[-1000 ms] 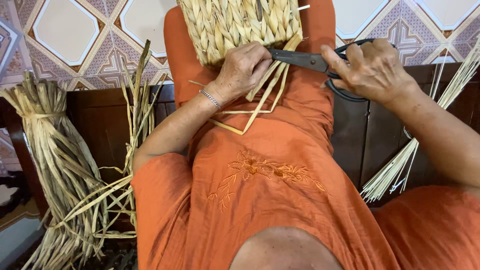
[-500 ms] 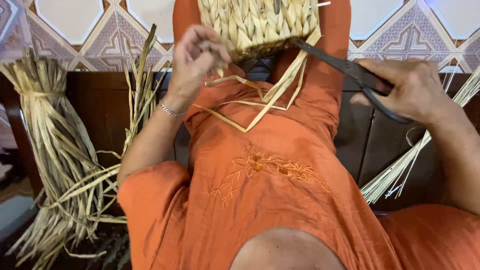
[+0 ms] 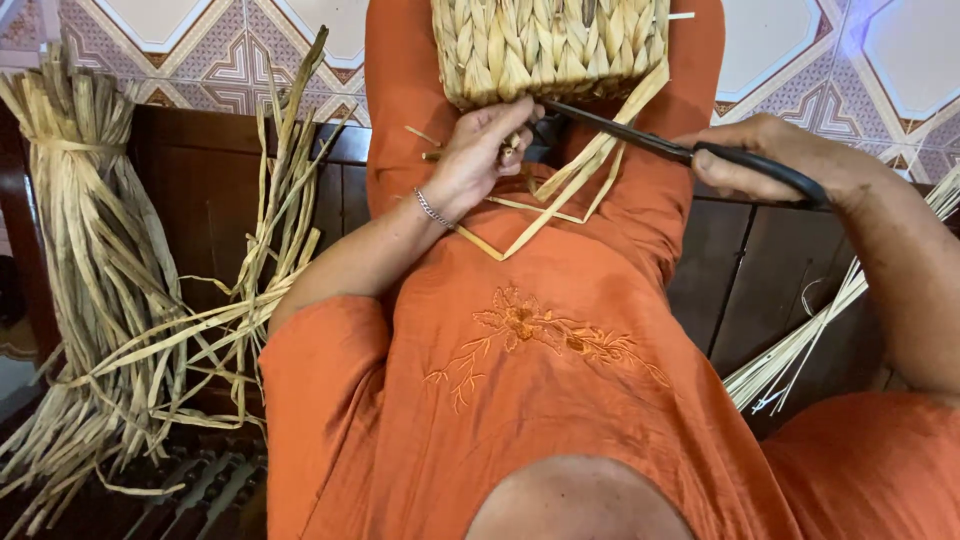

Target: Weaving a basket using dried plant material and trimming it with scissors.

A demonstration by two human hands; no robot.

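Woven basket [image 3: 550, 45] of pale braided straw sits at twelve o'clock in the view, resting on the person's lap, against the orange garment [image 3: 520, 400] that fills the middle and lower part of the picture. Only its lower rim shows; the rest runs off the top edge. Embroidered flowers [image 3: 530, 330] mark the cloth near the centre.

At nine o'clock a tall bundle of dried straw [image 3: 85, 260], tied near its top, leans against dark wooden furniture [image 3: 200, 190], with looser stalks [image 3: 270, 230] splayed just beside it. Patterned floor tiles [image 3: 240, 60] show behind, toward eleven and one o'clock. At four o'clock a thinner sheaf of pale strips [image 3: 800, 350] slants up toward the right edge.

Long flat straw ends [image 3: 560, 195] hang from the basket's underside down over the lap, folding into a V toward six o'clock of the basket.

Right hand [image 3: 775, 165], at two o'clock, has its grip clenched around the black handles of a pair of scissors [image 3: 640, 140]; the dark blades point toward ten o'clock and reach the basket's lower edge, close by the other hand's fingers.

Left hand [image 3: 480, 155], just below the basket, touches its bottom rim, fingers curled and pinching a loose straw stub [image 3: 432, 155] there. A thin silver bracelet [image 3: 432, 208] circles that wrist.
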